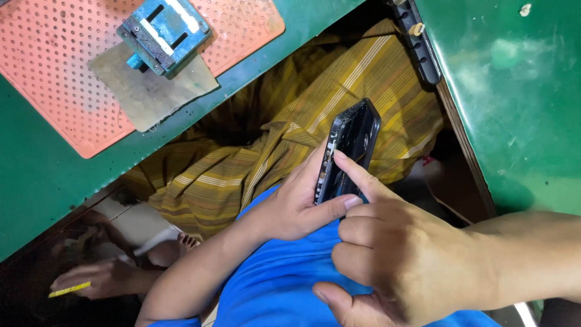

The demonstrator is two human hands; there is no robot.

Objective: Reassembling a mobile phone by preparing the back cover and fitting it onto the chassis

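**Phone shell held over the lap, between two green benches**

Benches frame everything you see: a green worktop (36, 175) runs along the upper left, and a second green surface (520, 109) fills the right side. Both look hard and glossy, so anything set down there would likely slide easily. On the left bench lies an orange perforated mat (54, 79), which probably offers more grip, with a worn grey sheet (151, 91) on it and a small blue metal jig (163, 33) on top of that. A dark strip-shaped tool (420, 48) rests on the edge of the right bench.

Between the benches the room is tight. Your lap, draped in yellow striped cloth (272, 127), sits below the gap, and your blue shirt (278, 284) fills the bottom. Low at left, another person's hand (97, 278) rests near the floor beside a small yellow item (69, 289); keep that apart from your own.

Your left hand (290, 206) is closed around the lower end of the black phone shell (351, 148), thumb across its face, holding it tilted above your lap. Your right hand (399, 254) is mostly curled, with only the index finger extended and its tip touching the shell's edge near the middle.

Judging by its look, the shell is light, thin, rigid and smooth, so it could slip and would not tolerate bending. Grip it by the long side rails, not the open face, where small parts seem exposed.
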